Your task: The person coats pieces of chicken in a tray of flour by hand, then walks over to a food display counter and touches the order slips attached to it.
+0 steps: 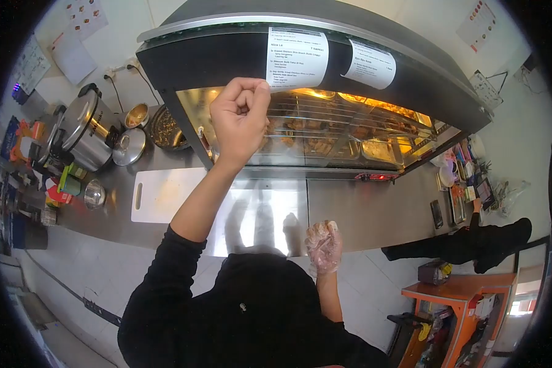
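Observation:
My left hand (240,119) is bare and raised in front of the black-framed food warmer (227,64). Its thumb and forefinger pinch the lower left corner of a printed order slip (297,55) stuck along the warmer's top edge. A second order slip (372,64) hangs to the right of it. Lower down, near the counter's front edge, my right hand (325,246) wears a clear plastic glove with smears on it. Its fingers are curled closed, and nothing shows in them. Behind the warmer's glass, trays of fried food (325,147) sit under warm light.
On the steel counter (362,202) lies a white cutting board (165,195). A steel cooker (89,132), a pot lid (129,147), a pan (167,127) and a small metal bowl (95,194) stand left. A phone (436,214) lies right, where another person (472,242) works. An orange shelf (457,291) stands behind.

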### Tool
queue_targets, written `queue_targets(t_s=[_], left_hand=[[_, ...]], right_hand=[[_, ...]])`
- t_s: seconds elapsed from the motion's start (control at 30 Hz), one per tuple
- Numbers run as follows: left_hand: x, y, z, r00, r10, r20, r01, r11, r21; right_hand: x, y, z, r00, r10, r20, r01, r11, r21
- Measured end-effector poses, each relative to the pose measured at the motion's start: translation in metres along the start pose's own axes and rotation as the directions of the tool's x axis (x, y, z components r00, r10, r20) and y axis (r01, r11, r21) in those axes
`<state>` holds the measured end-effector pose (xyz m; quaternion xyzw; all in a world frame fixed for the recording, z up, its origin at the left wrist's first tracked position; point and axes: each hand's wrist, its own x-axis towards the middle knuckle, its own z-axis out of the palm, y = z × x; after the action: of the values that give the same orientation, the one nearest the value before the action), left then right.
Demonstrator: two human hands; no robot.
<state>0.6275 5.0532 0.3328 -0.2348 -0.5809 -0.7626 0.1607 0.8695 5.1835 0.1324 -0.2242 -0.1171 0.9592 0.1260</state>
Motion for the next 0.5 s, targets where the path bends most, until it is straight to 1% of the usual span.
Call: queue_targets(t_s=[0.1,0.17,0.2,0.3,0.37,0.5], left_hand=[[-0.0005,0.0002,0.0,1.0,-0.018,-0.003,0.018,1.0,-0.011],[0.0,-0.0006,-0.0003,1.0,-0.008,-0.001,0.008,1.0,-0.007],[0.0001,-0.0008,-0.0003,1.0,0.002,0.002,-0.002,1.0,-0.003],[-0.0011,0.0028,0.0017,0.999,-0.039,-0.017,0.039,0.999,-0.026],[-0.0005,0.002,0.0014,0.999,-0.031,-0.015,0.031,0.999,-0.023],[-0.0008,0.0024,0.0009,1.0,-0.018,-0.016,0.018,0.999,-0.035]], right_hand=[[-0.0021,-0.0003,0.003,0.999,0.004,-0.038,-0.004,1.0,-0.003],[-0.0021,-0.001,0.0034,0.996,0.025,-0.089,-0.024,1.0,0.01],[-0.0022,-0.0014,0.003,0.996,0.025,-0.089,-0.024,1.0,0.01],[-0.0006,-0.0025,-0.0008,0.998,0.029,-0.051,-0.028,0.999,0.015],[0.0008,-0.0026,-0.0039,0.997,0.032,0.066,-0.034,0.999,0.03],[-0.0013,-0.0024,0.0003,0.998,0.029,0.056,-0.031,0.999,0.041]])
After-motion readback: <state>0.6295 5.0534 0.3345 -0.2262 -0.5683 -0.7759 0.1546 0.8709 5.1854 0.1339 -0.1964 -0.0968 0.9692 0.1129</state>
